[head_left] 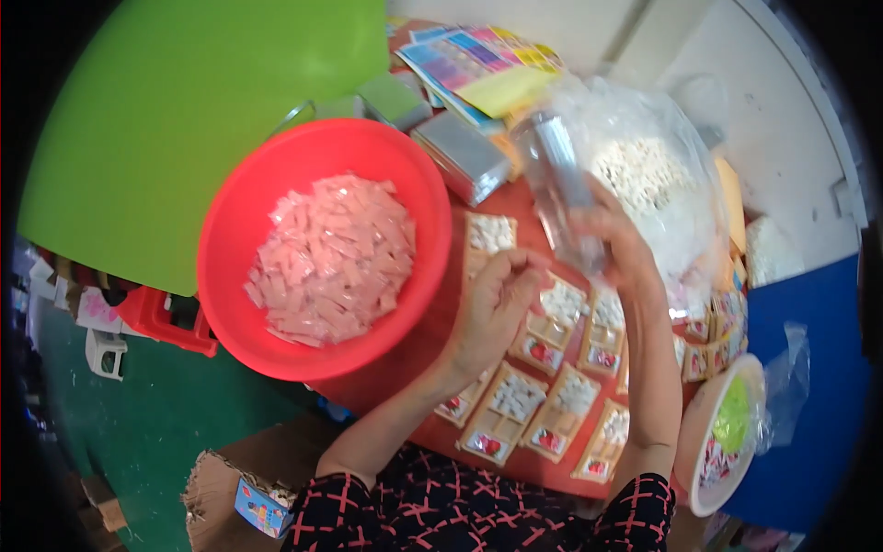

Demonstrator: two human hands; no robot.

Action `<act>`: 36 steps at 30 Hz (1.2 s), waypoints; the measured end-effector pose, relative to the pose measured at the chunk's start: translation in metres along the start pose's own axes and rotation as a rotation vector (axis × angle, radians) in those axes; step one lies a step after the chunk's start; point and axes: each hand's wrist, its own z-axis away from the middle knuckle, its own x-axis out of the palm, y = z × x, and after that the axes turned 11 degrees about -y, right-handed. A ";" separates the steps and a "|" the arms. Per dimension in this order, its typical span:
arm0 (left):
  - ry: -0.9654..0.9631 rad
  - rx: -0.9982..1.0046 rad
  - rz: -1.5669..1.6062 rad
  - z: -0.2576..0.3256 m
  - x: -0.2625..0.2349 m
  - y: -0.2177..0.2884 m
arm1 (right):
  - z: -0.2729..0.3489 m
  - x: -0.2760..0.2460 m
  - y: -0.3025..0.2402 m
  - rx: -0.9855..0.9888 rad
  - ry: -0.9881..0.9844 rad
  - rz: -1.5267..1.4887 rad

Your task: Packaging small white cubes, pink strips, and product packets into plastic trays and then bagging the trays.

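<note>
My right hand (618, 241) is closed around a shiny, silver-grey, see-through container (559, 189), which is tilted and smeared by motion. My left hand (497, 308) hovers over the small wooden trays, fingers curled with the tips pressed together; what they hold, if anything, is too small to make out. Below and between my hands lie several wooden trays (550, 440) with compartments, many with small white pieces and a picture of red fruit at one end. Past my right hand, a clear plastic bag (644, 175) holds many white pieces.
A large red basin (216, 248) with pink wrapped packets stands on the red table (372, 391) at left. Behind are grey boxes (464, 156) and colourful printed sheets (483, 69). A white tub (692, 460) is at right, a cardboard box (216, 497) at lower left.
</note>
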 end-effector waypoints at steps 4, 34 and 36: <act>-0.125 -0.055 0.101 -0.004 0.018 0.001 | 0.072 0.017 0.015 0.106 -0.009 -0.013; -0.083 -0.287 0.102 0.091 0.076 -0.005 | 0.190 0.080 0.073 0.046 0.475 0.155; -0.090 -0.290 0.051 0.097 0.069 -0.006 | 0.190 0.085 0.071 0.065 0.456 0.185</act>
